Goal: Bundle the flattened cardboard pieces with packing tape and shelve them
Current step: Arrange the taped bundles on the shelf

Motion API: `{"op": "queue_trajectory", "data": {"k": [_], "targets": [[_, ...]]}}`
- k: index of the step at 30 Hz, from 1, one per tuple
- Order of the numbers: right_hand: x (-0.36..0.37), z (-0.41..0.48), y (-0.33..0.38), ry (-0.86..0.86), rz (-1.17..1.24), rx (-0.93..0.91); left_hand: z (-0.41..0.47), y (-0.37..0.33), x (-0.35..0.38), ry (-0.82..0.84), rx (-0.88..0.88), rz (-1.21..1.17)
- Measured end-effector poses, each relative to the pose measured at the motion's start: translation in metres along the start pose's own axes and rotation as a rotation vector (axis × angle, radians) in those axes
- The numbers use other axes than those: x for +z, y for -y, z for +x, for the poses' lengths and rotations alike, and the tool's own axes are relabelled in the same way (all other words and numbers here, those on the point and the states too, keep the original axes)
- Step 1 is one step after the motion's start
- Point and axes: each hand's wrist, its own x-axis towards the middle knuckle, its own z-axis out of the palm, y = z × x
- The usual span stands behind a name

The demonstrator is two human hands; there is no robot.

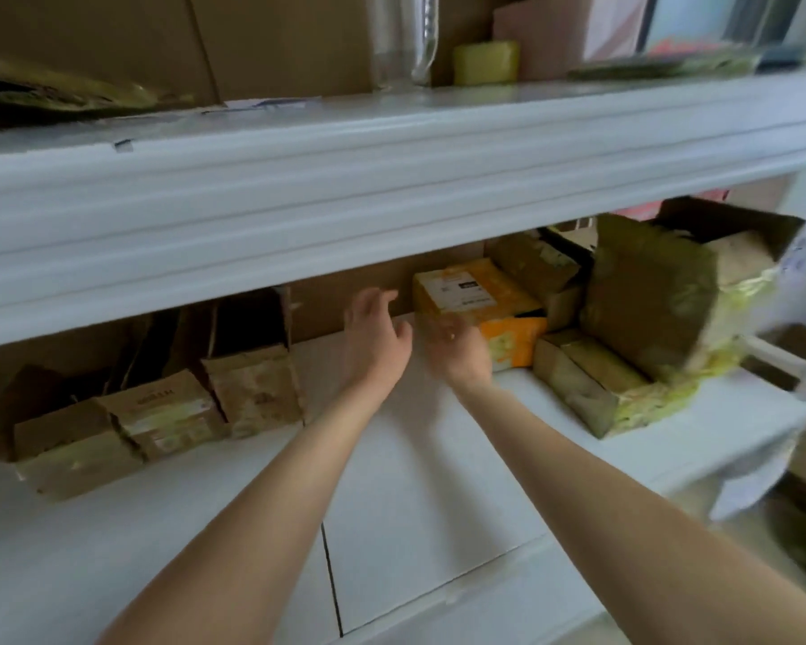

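Note:
Both my arms reach into the lower bay of a white shelf [415, 481]. My left hand [375, 335] hovers over the bare middle of the shelf board, fingers loosely spread and holding nothing. My right hand [457, 346] is beside it, blurred, fingers relaxed, just in front of a yellow-orange box [475, 297]. Taped cardboard bundles [168, 416] stand in a row at the left of the bay. More wrapped cardboard bundles [643, 314] are piled at the right. No tape roll is in view.
A thick white shelf beam [392, 193] crosses overhead, close above my hands. The upper shelf carries brown boxes [275, 39], a clear bottle [408, 34] and a yellow-green block [485, 62]. A brown cardboard sheet lines the back of the lower bay.

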Motion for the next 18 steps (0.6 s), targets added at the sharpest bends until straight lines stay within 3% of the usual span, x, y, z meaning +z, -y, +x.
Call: {"op": "queue_trajectory", "data": {"k": [6, 13, 15, 18], "targets": [[-0.086, 0.022, -0.047, -0.151, -0.103, 0.140, 0.000, -0.046, 0.079, 0.334, 0.099, 0.136], [-0.086, 0.040, -0.078, 0.043, 0.154, 0.254, 0.033, -0.060, 0.141, 0.486, 0.095, 0.352], [-0.076, 0.042, -0.088, 0.093, 0.220, 0.324, 0.032, -0.047, 0.146, 0.474, 0.077, 0.380], [-0.064, 0.047, -0.099, 0.104, 0.326, 0.442, 0.022, -0.030, 0.141, 0.283, 0.065, 0.315]]}}
